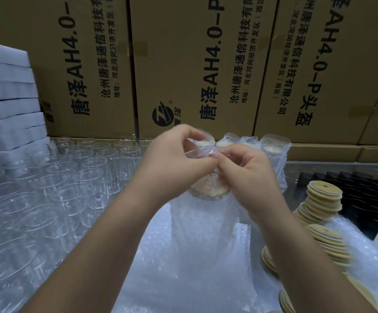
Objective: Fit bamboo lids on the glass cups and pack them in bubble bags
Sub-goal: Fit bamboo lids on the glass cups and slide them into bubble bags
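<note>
A glass cup with a bamboo lid (pixel 208 192) stands upright inside a bubble bag (pixel 206 233) in the middle of the table. My left hand (pixel 172 161) and my right hand (pixel 249 170) both pinch the bag's open top flap above the lid. Several empty glass cups (pixel 54 184) fill the table's left side. Stacks of round bamboo lids (pixel 323 199) lie at the right. Several packed cups in bubble bags (pixel 273 147) stand behind my hands.
Large printed cardboard boxes (pixel 194 64) form a wall at the back. A stack of white foam sheets (pixel 7 105) rises at the far left. Loose bubble bags (pixel 183 279) lie under my arms. A black ribbed tray (pixel 364 193) sits at the right.
</note>
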